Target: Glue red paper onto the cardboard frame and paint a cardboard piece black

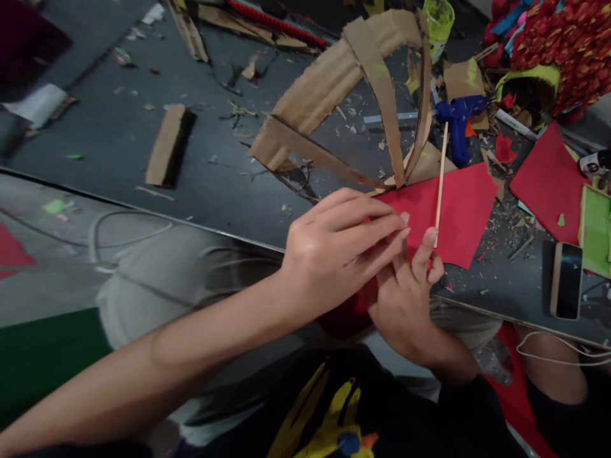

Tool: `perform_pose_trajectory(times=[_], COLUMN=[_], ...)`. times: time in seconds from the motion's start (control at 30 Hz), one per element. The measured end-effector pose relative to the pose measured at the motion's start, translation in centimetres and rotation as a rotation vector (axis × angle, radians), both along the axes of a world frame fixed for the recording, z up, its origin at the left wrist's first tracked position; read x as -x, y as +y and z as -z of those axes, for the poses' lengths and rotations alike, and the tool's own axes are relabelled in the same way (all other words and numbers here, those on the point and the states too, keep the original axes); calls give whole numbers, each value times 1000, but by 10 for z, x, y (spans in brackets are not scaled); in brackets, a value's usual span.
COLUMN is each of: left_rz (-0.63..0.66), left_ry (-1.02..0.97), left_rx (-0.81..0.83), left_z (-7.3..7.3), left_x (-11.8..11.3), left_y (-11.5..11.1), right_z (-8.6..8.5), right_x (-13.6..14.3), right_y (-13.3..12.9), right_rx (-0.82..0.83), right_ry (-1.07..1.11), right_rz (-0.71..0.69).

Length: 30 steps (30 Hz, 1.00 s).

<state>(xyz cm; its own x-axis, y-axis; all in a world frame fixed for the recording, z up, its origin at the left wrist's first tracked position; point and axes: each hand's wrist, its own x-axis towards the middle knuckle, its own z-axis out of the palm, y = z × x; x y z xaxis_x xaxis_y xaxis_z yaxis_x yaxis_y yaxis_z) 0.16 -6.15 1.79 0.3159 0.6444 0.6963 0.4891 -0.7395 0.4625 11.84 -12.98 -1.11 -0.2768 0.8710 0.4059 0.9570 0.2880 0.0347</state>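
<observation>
My left hand [334, 245] reaches in from the left, its fingers drawn together in a pinch. The fingers of my right hand [405, 296] meet them; some are hidden behind the left hand, while others curl up at the right. Whatever lies between the fingertips is too small or covered to make out. A thin wooden stick [442, 181] has its lower end beside a right fingertip; whether that hand grips it, I cannot tell. Under and beyond both hands is a red sheet [461, 210]. Just past them stands a curved cardboard frame [305, 95] made of strips.
A blue glue gun [459, 124] lies right of the frame, near a yellow-green jar [438, 28]. To the right are another red sheet [544, 178] and a phone [568, 280]. A cardboard block [165, 146] sits at left. Scraps litter the dark table [229, 203].
</observation>
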Motion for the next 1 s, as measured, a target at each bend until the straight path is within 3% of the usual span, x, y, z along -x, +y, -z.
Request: perform_pose_trajectory(times=[0.23,0.47,0.6,0.67,0.77,1.0], left_rz=[9,95,304,346,362,399], left_ry=[-51,-405,-504,-544,-566,-585], left_rx=[27,572,697,752,801,739], left_z=[-1,-7,-8,-9,-10,-12], left_x=[0,0,4,5,6,7], left_y=[-1,-3,2,4,4,2], right_z=[-1,-1,1,1,-1,-3], right_x=[-1,-10,-14,-15,-17,-18], right_y=[2,5,6,6,8,10], right_rx=[-24,-166,-225,-253,-273,-246], right_ry=[20,84,127,152,196,320], right_rz=[-5,-46,-102,-126,-169,-226])
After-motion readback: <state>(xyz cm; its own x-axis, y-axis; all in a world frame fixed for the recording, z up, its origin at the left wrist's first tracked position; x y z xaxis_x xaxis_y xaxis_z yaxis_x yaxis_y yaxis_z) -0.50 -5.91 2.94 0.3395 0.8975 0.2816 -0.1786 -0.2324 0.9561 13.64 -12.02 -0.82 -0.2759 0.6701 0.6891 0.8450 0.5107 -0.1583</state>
